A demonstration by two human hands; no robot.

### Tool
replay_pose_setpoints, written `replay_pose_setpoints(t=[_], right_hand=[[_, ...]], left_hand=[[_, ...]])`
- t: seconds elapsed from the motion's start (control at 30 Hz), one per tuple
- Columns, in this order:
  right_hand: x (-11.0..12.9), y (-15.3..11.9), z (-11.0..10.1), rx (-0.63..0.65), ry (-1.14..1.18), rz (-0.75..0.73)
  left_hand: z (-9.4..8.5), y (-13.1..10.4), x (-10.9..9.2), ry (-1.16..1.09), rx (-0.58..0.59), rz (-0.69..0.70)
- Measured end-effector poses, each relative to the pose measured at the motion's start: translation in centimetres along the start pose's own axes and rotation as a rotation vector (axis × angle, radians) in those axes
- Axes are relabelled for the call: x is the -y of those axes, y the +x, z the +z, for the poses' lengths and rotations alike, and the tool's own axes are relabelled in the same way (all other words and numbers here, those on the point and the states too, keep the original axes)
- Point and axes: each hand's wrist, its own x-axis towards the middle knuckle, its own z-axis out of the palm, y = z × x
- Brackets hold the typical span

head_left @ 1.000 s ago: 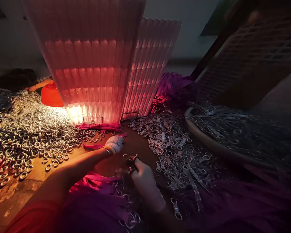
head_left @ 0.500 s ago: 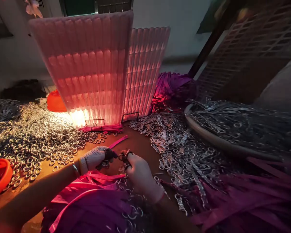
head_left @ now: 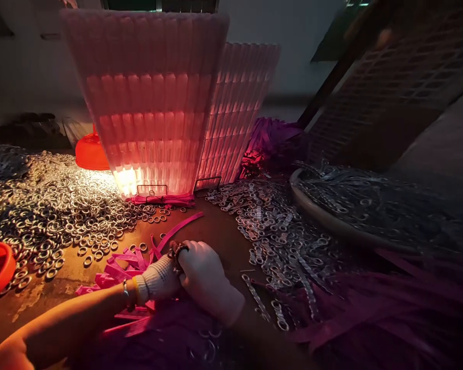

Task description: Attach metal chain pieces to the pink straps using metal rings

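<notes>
My left hand (head_left: 162, 276), in a white dotted knit glove with a yellow cuff, is closed at the middle of the table. Pressed against it is my right hand (head_left: 206, 272), pale-gloved, its fingers curled over the left fingertips. Dark bands or coverings show around the fingers where the hands meet. Whatever they pinch there is hidden. A pink strap (head_left: 182, 223) runs from beside the left hand toward the back, and I cannot tell whether it is held. More cut pink straps (head_left: 118, 270) lie in a heap beside and below the left wrist.
Metal rings (head_left: 73, 216) cover the left side beneath a red lamp (head_left: 92, 152). Ribbed clear panels (head_left: 154, 103) stand upright at the back. Metal link pieces (head_left: 272, 236) spread right, by a round tray (head_left: 312, 210). A red bowl (head_left: 0, 272) sits left; purple straps (head_left: 389, 308) lie front right.
My hands were slightly apart; now they are pressed together, the right one over the left fingertips. More of the pink strap and the strap heap shows beside the left hand.
</notes>
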Motion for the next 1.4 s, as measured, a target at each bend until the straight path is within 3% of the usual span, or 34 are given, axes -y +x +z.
replay_pose_setpoints(t=[0.17, 0.3, 0.4, 0.57, 0.73, 0.87, 1.0, 1.07, 1.2, 1.4], right_hand=[[-1.1, 0.7, -0.8, 0.092, 0.151, 0.197], [-1.3, 0.3, 0.1, 0.226, 0.213, 0.193], [-0.6, 0.2, 0.4, 0.252, 0.163, 0.194], [0.2, 0.4, -0.2, 0.276, 0.039, 0.193], [0.7, 0.6, 0.4, 0.275, -0.064, 0.127], [0.4, 0.9, 1.4, 0.291, 0.015, 0.170], [-0.5, 1.3, 1.3, 0.292, 0.165, 0.180], [-0.9, 1.6, 0.9, 0.362, 0.189, 0.130], [-0.8, 2.1, 0.4, 0.536, 0.029, 0.099], [0.0, 1.9, 1.0, 0.541, -0.028, -0.009]], left_hand=[[-2.3, -0.4, -0.5, -0.195, -0.072, -0.056], [-3.0, -1.1, 0.0, -0.390, 0.003, -0.110], [-2.7, -1.2, 0.7, -0.438, 0.022, -0.148], [-3.0, -1.4, 1.0, -0.379, 0.065, -0.124], [-3.0, -1.3, 1.4, -0.172, -0.036, -0.026], [-2.4, -1.1, 2.5, 0.069, -0.085, 0.130], [-2.3, -1.2, 3.0, -0.097, -0.030, 0.001], [-2.5, -1.3, 3.0, -0.180, -0.036, -0.052], [-2.6, -1.4, 3.2, -0.151, -0.065, -0.017], [-2.6, -1.5, 2.8, -0.089, -0.016, 0.001]])
